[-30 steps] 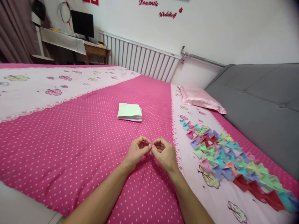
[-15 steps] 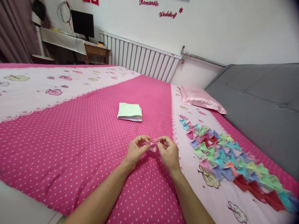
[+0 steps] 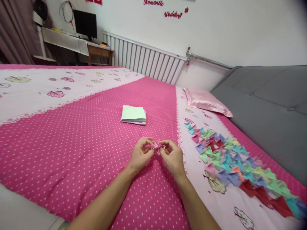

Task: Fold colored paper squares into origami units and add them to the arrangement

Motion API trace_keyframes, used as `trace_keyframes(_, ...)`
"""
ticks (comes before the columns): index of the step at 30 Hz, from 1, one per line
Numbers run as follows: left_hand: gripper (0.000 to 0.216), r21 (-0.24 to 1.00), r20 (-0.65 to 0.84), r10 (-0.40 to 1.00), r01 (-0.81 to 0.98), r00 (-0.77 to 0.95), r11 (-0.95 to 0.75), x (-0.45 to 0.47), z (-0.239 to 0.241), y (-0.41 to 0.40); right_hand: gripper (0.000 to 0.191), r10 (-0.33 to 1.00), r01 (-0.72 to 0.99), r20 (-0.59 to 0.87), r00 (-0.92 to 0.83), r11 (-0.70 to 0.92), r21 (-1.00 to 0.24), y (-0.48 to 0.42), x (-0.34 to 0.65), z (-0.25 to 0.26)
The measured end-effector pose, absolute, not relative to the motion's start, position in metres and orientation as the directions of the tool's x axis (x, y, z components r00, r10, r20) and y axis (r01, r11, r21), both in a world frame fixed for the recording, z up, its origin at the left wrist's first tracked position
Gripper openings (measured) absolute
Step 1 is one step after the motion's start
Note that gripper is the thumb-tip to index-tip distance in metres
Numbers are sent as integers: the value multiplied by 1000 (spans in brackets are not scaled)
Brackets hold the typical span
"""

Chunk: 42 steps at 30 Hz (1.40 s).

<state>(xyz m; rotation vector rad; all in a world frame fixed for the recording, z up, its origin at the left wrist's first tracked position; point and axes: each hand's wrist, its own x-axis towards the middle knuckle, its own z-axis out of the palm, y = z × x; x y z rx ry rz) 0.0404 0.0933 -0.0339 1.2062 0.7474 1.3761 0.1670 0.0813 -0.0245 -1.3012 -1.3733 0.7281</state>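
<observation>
Between my two hands is a small folded pink paper (image 3: 158, 147), held just above the dotted pink bedspread (image 3: 96, 140). My left hand (image 3: 142, 152) pinches its left side between thumb and fingers. On the other side, my right hand (image 3: 173, 156) grips the right edge the same way. Fingertips cover parts of the paper's edges. Beyond my hands lies a stack of square paper sheets (image 3: 133, 114), a pale green one on top. To the right, several folded paper boats (image 3: 230, 163) in many colours stand in close rows on the bedspread.
A pink satin pillow (image 3: 206, 101) rests near the grey padded headboard (image 3: 266, 108). Past the bed's far side are a white radiator (image 3: 144, 57) and a desk (image 3: 64, 40) with a black monitor (image 3: 85, 25). A white surface (image 3: 21, 210) shows at lower left.
The pink paper's shape has shifted slightly between my fingers, its middle now looking more spread and raised. Both hands stay in nearly the same place. The stack and the boats have not moved.
</observation>
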Motion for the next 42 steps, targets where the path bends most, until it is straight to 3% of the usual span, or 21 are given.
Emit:
trace_keyframes(8, 8, 922, 327, 937, -257, 122, -288, 39, -44, 99, 15, 938, 392, 343, 46, 298, -870, 79, 166, -22)
trace_keyframes(17, 5, 919, 369, 917, -208, 154, -335, 39, -43, 97, 6, 919, 595, 386, 82, 266, -759, 78, 162, -27)
trace_keyframes(23, 32, 942, 173, 967, -319, 189, -106, 42, -38, 95, 2, 904, 592, 389, 179, 217, -777, 77, 159, -23)
trace_keyframes(28, 35, 935, 36, 980, -354, 194, 35, 42, -39, 96, 10, 913, 550, 347, 213, 182, -815, 76, 158, -22)
trace_keyframes(33, 35, 925, 3, 991, -377, 131, 47, 41, -42, 99, 12, 948, 426, 276, 157, 187, -885, 74, 156, -19)
trace_keyframes(38, 33, 921, -29, 996, -386, 84, 59, 40, -46, 102, 12, 961, 407, 237, 140, 162, -899, 72, 154, -18)
trace_keyframes(42, 35, 921, -55, 997, -383, 56, 72, 39, -47, 103, 7, 936, 481, 335, 111, 245, -842, 71, 155, -17)
